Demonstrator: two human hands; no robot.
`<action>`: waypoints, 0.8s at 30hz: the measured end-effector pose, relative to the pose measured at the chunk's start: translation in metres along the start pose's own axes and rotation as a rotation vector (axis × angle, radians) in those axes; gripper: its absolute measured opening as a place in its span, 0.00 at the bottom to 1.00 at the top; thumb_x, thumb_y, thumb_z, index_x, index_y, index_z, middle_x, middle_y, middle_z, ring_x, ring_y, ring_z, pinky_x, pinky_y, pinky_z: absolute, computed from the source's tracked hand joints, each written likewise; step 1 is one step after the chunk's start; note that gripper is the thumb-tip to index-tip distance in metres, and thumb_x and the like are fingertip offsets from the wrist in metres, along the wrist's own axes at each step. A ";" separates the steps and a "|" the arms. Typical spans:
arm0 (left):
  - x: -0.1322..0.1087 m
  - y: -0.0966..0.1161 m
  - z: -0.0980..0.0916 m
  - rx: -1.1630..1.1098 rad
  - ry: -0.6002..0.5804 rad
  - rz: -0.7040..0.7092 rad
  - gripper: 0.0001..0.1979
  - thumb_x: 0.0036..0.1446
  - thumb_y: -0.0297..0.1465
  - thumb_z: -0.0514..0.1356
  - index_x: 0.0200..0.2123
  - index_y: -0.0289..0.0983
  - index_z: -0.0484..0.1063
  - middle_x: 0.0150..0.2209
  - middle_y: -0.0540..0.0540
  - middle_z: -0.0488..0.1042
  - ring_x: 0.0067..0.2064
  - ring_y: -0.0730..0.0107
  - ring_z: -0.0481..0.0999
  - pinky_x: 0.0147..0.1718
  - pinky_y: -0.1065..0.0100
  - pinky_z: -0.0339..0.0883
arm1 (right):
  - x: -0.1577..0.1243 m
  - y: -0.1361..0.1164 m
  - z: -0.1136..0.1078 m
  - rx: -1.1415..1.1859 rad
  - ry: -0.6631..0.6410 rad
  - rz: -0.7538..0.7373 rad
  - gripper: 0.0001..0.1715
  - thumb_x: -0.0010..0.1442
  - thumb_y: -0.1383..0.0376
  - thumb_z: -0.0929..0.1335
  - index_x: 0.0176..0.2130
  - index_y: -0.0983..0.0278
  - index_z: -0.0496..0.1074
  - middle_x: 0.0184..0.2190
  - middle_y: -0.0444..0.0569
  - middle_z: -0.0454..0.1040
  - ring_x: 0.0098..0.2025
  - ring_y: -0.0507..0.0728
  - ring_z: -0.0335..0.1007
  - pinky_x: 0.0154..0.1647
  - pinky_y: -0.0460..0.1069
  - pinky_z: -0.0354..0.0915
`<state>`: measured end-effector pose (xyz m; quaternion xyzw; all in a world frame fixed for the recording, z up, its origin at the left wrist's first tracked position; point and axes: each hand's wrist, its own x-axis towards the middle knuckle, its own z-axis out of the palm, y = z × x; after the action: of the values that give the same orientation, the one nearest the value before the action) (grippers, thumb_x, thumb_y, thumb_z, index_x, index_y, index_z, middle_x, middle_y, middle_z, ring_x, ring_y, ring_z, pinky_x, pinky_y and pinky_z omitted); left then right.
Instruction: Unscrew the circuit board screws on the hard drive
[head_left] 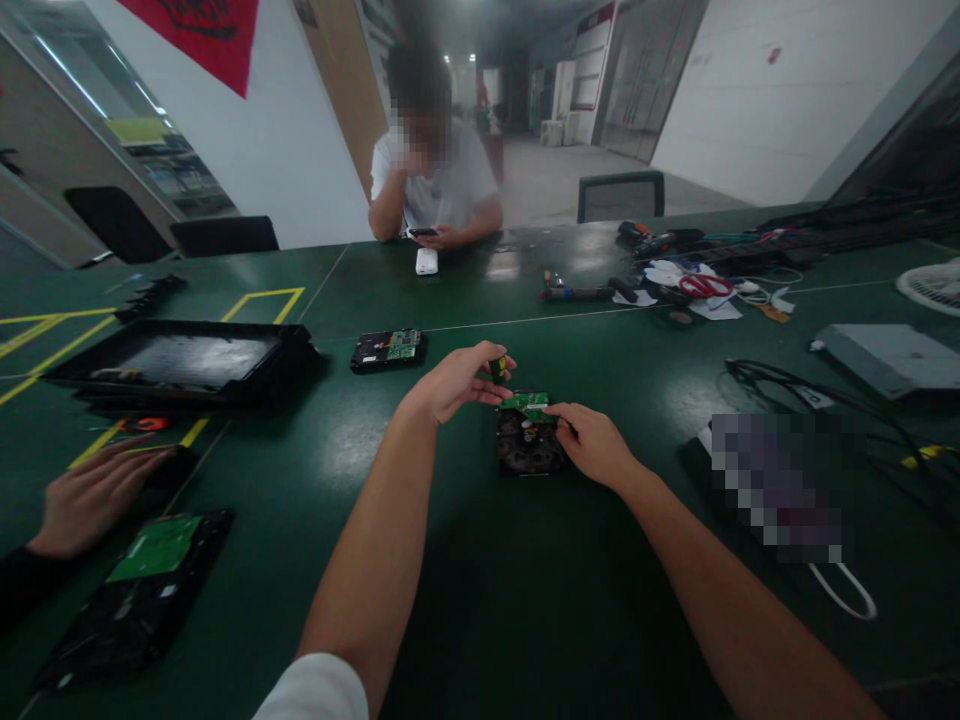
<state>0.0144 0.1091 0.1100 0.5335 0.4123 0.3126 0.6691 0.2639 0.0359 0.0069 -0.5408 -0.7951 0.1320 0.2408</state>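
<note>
In front of me on the table lies a hard drive (pixel 531 450), its dark metal body toward me. At its far end is a green circuit board (pixel 529 403), which looks lifted or tilted off the body. My left hand (pixel 466 382) is closed around a short yellow-and-black screwdriver (pixel 500 368), with its lower fingertips at the board's left edge. From the right, my right hand (pixel 596 443) pinches the board's right edge between thumb and forefinger. The screwdriver's tip cannot be made out.
Another hard drive (pixel 387 349) lies beyond my left hand. Left are a black tray (pixel 187 360), a co-worker's hand (pixel 97 495) and a larger drive (pixel 142 590). A phone-like pouch (pixel 776 490), cables (pixel 847 405) and a grey box (pixel 896 358) lie right. A person (pixel 442 180) sits opposite.
</note>
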 end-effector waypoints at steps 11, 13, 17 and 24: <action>0.000 -0.001 -0.005 0.082 0.036 0.007 0.21 0.57 0.46 0.59 0.41 0.33 0.78 0.45 0.38 0.78 0.32 0.69 0.75 0.27 0.69 0.64 | 0.000 -0.002 -0.001 -0.011 -0.007 0.027 0.20 0.68 0.69 0.62 0.56 0.60 0.72 0.43 0.50 0.76 0.39 0.56 0.71 0.42 0.50 0.64; -0.001 -0.001 -0.005 0.087 0.040 0.002 0.22 0.57 0.46 0.60 0.42 0.34 0.78 0.46 0.38 0.78 0.33 0.69 0.76 0.28 0.69 0.66 | 0.000 -0.002 -0.001 -0.008 -0.008 0.029 0.20 0.68 0.70 0.62 0.56 0.59 0.72 0.41 0.50 0.75 0.38 0.56 0.70 0.41 0.50 0.63; -0.003 0.001 -0.001 0.032 0.012 -0.005 0.22 0.57 0.46 0.61 0.44 0.34 0.77 0.45 0.39 0.76 0.34 0.65 0.79 0.34 0.64 0.73 | 0.000 -0.002 -0.001 -0.002 -0.008 0.027 0.21 0.68 0.70 0.62 0.56 0.59 0.72 0.41 0.49 0.75 0.37 0.55 0.70 0.41 0.50 0.63; -0.002 0.000 0.000 0.002 -0.004 0.020 0.18 0.57 0.44 0.63 0.42 0.36 0.72 0.42 0.40 0.77 0.34 0.63 0.81 0.34 0.63 0.73 | 0.000 -0.004 -0.002 0.001 -0.013 0.024 0.21 0.68 0.70 0.62 0.57 0.59 0.72 0.44 0.51 0.76 0.41 0.56 0.71 0.44 0.51 0.64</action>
<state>0.0138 0.1074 0.1102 0.5391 0.4059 0.3178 0.6661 0.2622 0.0347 0.0107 -0.5492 -0.7902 0.1386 0.2342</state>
